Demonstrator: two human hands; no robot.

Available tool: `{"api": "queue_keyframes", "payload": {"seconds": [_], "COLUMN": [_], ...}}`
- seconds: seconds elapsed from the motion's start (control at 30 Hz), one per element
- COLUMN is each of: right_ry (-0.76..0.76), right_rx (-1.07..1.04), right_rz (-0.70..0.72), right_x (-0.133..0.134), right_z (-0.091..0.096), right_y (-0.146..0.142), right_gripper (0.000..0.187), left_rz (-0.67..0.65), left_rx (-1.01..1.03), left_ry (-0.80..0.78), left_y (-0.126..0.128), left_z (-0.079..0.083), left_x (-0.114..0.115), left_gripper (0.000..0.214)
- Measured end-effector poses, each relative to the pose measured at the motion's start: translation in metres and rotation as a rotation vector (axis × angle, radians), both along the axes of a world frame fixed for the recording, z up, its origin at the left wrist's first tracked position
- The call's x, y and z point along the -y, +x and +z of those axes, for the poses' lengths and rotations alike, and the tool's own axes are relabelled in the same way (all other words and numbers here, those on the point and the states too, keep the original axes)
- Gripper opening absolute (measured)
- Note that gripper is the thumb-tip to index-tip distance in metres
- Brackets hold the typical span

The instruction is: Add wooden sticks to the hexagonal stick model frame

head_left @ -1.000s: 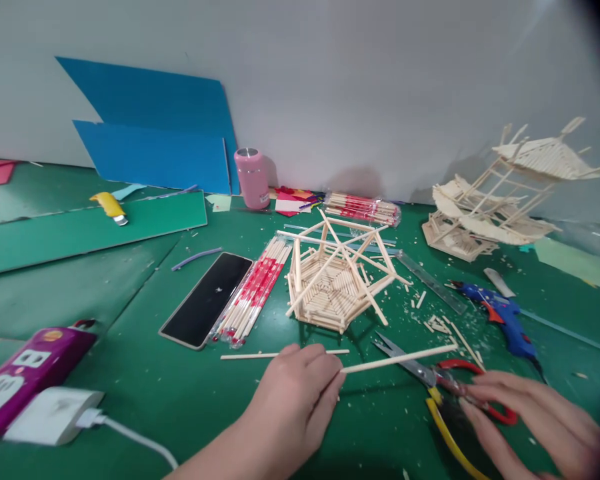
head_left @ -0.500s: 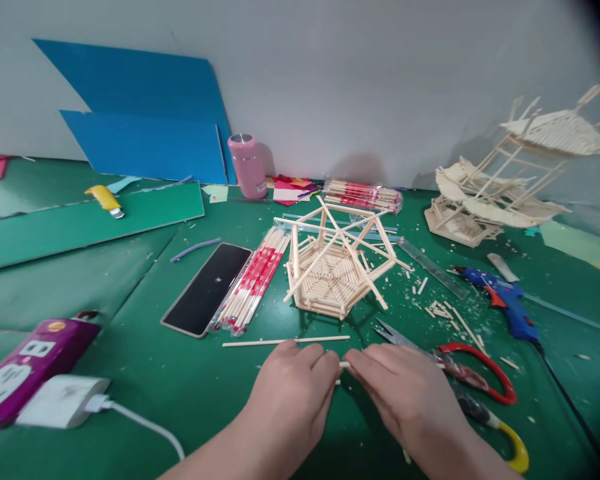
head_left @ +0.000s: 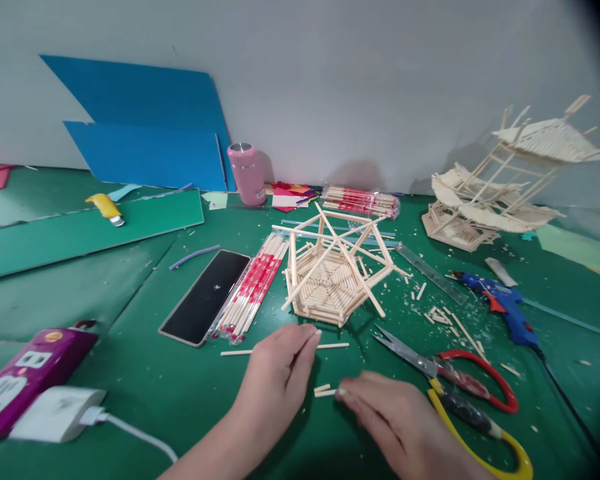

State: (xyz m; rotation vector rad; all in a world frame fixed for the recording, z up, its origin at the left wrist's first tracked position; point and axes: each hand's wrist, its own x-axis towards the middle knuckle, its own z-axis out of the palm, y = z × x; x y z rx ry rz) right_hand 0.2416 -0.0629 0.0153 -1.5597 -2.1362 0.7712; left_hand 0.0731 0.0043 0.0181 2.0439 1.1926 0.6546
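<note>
My left hand [head_left: 283,373] is over the green table, its fingers pressed together just past a long thin wooden stick [head_left: 334,346]. What its fingertips hold, if anything, is too small to make out. My right hand [head_left: 400,417] pinches the end of a short wooden stick [head_left: 325,394] low over the table. A second short piece [head_left: 322,387] lies right beside that stick. Beyond both hands stands a wooden-stick frame [head_left: 330,277] with a woven-looking polygonal base and crossed sticks on top. Scissors [head_left: 425,363] with red and yellow handles lie open by my right hand.
A blue glue gun [head_left: 505,307] and stick scraps [head_left: 437,315] lie right. At the back right leans a stick model [head_left: 505,180]. Left are a phone [head_left: 207,293], packed sticks [head_left: 255,287], a purple power strip [head_left: 35,373] and a yellow cutter [head_left: 106,207]. A pink flask [head_left: 247,173] stands behind.
My hands, close together over a short stick before, have moved apart. The left went forward over the long stick, the right slightly down and back. Two short pieces now show between them.
</note>
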Motion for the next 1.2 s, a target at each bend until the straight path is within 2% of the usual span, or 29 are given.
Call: {"api": "queue_keyframes", "payload": {"seconds": [0.1,0.2,0.27,0.33,0.47,0.53,0.67,0.73,0.83,0.9,1.0,1.1,1.2], "right_ry": [0.043,0.152,0.198,0.174,-0.01,-0.052,-0.057,-0.104,-0.253,-0.286,-0.248,-0.238,-0.196], "right_rx": [0.074,0.14,0.112,-0.03,-0.434,-0.554,-0.742,-0.924,-1.188,-1.242,-1.219,-1.257,-1.297], "right_rz": [-0.049,-0.082,-0.133,-0.199,-0.353,-0.425,-0.617,-0.7,-0.696,-0.654,-0.629,-0.711,-0.78], "right_x": [-0.002,-0.003,-0.001,0.0,-0.006,-0.013,-0.024,-0.027,-0.029,-0.03,-0.035,-0.041,-0.049], "right_z": [-0.018,-0.032,-0.032,-0.025,-0.012,-0.011,-0.018,-0.024,-0.03,-0.03,-0.025,-0.021,-0.022], "right_y": [0.003,0.009,0.012,0.01,-0.007,-0.015,-0.022,-0.024,-0.032,-0.039,-0.047,-0.05,-0.051], "right_gripper": [0.03,0.026,0.028,0.029,0.023,0.019,0.02,0.021,0.026,0.024,0.02,0.02,0.021], "left_rz": [-0.047,-0.095,-0.123,-0.13,-0.136,-0.12,-0.005,0.073,0.1,0.09,0.142,0.241,0.404], "left_rx": [0.151,0.215,0.257,0.307,0.338,0.315,0.311,0.343,0.399,0.443,0.511,0.562,0.558], "left_ry": [-0.243,-0.428,-0.531,-0.59,-0.581,-0.572,-0.609,-0.602,-0.593,-0.594,-0.6,-0.638,-0.565], "left_y": [-0.001,0.0,0.002,0.004,0.008,0.009,0.007,0.006,0.006,0.006,0.005,0.001,-0.006], "left_z": [0.004,0.006,0.006,0.007,0.012,0.014,0.014,0.012,0.01,0.011,0.012,0.009,0.002], "left_x": [-0.003,-0.001,0.0,0.001,0.001,0.0,-0.001,-0.001,-0.002,-0.003,-0.004,-0.003,-0.001], "left_gripper": [0.024,0.024,0.025,0.027,0.027,0.027,0.025,0.027,0.03,0.028,0.025,0.02,0.015]}}
